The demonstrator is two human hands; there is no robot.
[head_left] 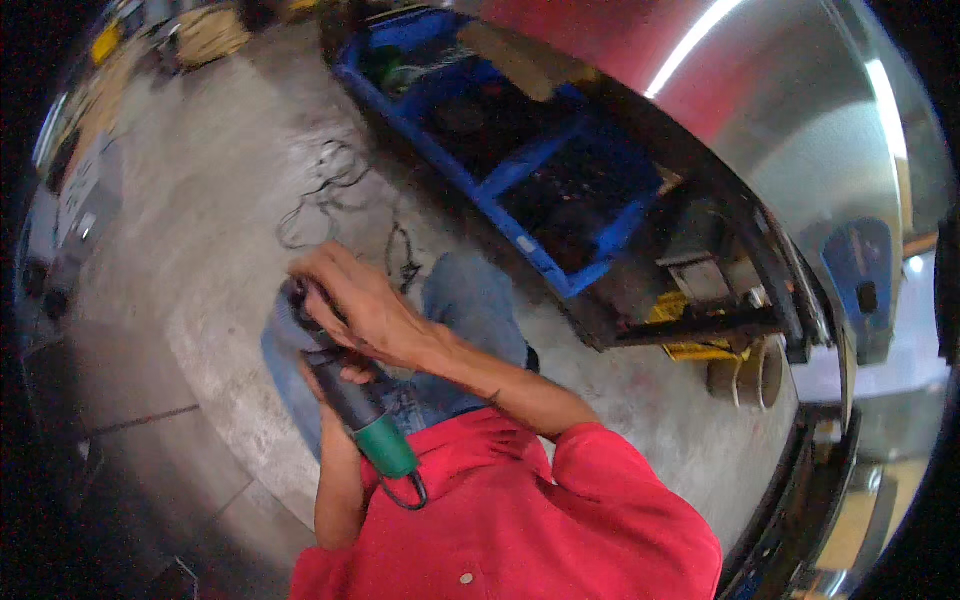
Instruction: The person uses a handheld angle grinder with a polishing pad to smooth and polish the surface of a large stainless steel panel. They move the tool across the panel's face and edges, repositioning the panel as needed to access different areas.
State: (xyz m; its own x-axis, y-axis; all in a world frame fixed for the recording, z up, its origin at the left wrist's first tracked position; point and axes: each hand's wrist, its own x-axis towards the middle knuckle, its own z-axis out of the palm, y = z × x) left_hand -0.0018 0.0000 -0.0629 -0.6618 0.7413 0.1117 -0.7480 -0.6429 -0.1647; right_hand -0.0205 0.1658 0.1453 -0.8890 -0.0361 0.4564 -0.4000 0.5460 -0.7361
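An angle grinder (pixel 352 397) with a dark body, a green rear end and a black cord lies slanted above my lap, its head toward the far left. My left hand (pixel 352 372) is wrapped round the body from below, mostly hidden behind the tool. Over the head end, my right hand (pixel 368 312) curls its fingers against the dark front part. Motion blur and the fingers hide what exactly they grip there, and no disc can be made out clearly.
Ahead to the right stands a dark metal frame with blue bins (pixel 480 195) holding dark items. A loose cable (pixel 335 170) lies on the concrete floor. At the right are a bucket (pixel 755 375) and yellow items (pixel 672 312). Grey boxes (pixel 92 190) line the left side.
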